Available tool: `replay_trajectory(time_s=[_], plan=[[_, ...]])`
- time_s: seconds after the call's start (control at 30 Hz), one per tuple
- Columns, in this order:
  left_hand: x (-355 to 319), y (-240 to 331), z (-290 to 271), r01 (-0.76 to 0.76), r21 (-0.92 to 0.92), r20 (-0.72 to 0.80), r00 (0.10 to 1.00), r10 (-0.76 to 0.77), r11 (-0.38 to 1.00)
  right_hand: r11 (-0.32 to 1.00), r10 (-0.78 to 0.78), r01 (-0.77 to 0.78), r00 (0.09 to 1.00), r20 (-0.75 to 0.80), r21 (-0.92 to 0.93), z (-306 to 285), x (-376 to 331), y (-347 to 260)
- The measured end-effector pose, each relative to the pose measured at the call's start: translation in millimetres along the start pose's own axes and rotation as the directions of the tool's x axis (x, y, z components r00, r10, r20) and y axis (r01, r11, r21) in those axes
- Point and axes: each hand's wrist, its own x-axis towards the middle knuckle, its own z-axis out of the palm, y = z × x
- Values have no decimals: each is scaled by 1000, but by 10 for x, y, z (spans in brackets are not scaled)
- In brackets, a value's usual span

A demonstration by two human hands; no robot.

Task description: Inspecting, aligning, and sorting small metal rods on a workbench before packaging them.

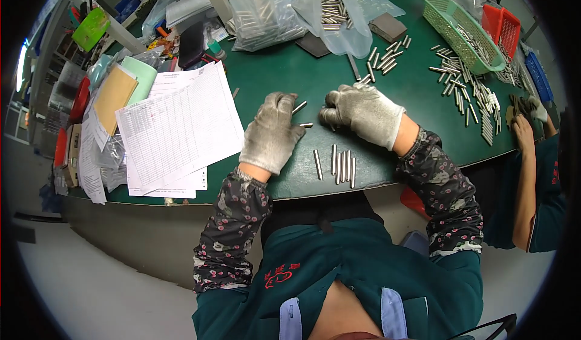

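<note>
Both my hands wear grey-white work gloves above the green tabletop [284, 183]. My left hand [270, 135] is closed, and two short metal pins [299, 107] stick out from its fingers toward the right. Across from it, my right hand [366, 115] has its fingers curled together; what they hold, if anything, is hidden. Just below the hands, several metal pins [344, 167] lie side by side in a short row, with one pin [318, 164] set slightly apart on the left. A loose group of pins [385, 59] lies beyond my right hand.
Printed sheets [181, 122] lie at left. Behind stand a bag of pins [260, 16], an opened plastic bag [357, 37] and a dark block [388, 27]. At right are scattered pins [463, 89], a green basket [436, 13], a red basket [502, 22] and a co-worker's arm [524, 176].
</note>
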Motion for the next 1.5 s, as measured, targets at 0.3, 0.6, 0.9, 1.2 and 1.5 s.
replay_trajectory(time_s=[0.3,0.6,0.9,1.2,1.5], plan=[[-6,158,-176,224,222,232,933,-274,949,863,504,-504,864,9,27,-121,-485,-271],[-433,348,-132,148,-225,285,955,-81,963,689,569,-569,809,151,448,-135,-677,-607],[-351,381,-47,-90,-199,352,923,157,976,821,431,-463,886,170,335,-37,-594,-611],[-387,401,-101,-148,-151,329,925,191,977,792,356,-381,923,145,477,-142,-568,-493],[412,586,-118,-130,-23,329,935,130,991,768,640,-624,737,-219,145,57,-313,458]])
